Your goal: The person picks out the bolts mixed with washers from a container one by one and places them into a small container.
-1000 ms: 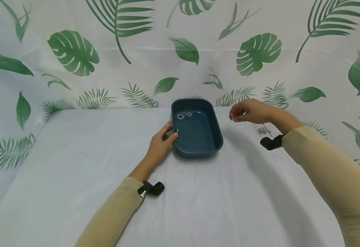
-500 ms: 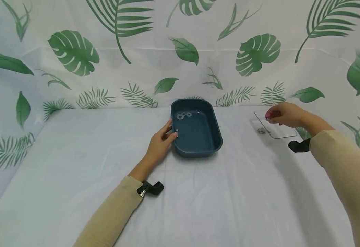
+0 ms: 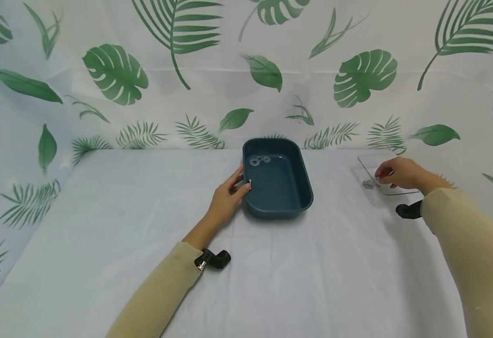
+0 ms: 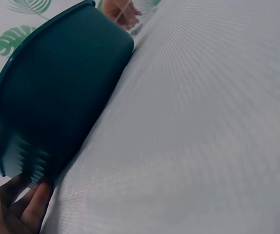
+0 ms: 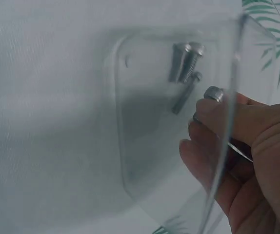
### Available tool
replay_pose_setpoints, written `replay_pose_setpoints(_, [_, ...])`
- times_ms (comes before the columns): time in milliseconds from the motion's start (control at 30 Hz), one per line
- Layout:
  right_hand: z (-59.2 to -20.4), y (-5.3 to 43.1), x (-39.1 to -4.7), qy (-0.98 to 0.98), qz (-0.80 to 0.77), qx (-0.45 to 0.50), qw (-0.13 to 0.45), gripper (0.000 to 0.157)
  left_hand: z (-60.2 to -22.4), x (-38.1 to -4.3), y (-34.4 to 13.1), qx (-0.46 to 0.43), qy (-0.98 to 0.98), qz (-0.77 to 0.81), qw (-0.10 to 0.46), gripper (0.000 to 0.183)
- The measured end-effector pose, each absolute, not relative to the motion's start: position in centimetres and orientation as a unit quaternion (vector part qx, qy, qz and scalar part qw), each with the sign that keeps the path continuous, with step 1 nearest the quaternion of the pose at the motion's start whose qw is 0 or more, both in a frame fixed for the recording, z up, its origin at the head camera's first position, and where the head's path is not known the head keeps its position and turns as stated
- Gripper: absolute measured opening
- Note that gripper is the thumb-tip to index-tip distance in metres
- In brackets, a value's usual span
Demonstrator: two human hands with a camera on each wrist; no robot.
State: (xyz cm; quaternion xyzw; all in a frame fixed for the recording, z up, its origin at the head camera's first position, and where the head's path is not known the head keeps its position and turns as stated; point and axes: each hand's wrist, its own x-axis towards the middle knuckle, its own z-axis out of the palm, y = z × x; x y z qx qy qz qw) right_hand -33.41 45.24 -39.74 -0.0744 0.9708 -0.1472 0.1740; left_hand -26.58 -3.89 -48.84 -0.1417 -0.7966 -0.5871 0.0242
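Observation:
My left hand point(image 3: 226, 199) holds the blue tray point(image 3: 278, 211) by its left wall, thumb at the rim and fingers against the outside. Inside lie several flat washers point(image 3: 255, 162), and a small shiny metal piece point(image 3: 250, 184) shows beside the thumb. To the right, my right hand point(image 3: 403, 172) is at the clear box point(image 3: 400, 194), fingers reaching past its rim. In the right wrist view, thumb and fingers pinch a screw by its round head point(image 5: 213, 93). More metal screws point(image 5: 191, 61) lie on the bottom of the clear box.
A white cloth point(image 3: 297, 272) covers the table. Behind it hangs a white backdrop with green leaves point(image 3: 365, 77). The clear box's walls are see-through, its upper rim showing as a thin line.
My right hand has moved right, away from beside the tray, and then lower into the clear box. The left hand stays at the tray. The head view has shifted slightly.

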Motion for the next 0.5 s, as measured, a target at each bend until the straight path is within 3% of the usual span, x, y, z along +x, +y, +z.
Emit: replay_pose_setpoints(500, [-40.8,43.6,-33.9,0.977,-0.110,-0.078,0.168,0.023,-48.9,-26.6,-4.1,-0.142,-0.797,-0.587,0.021,0.062])
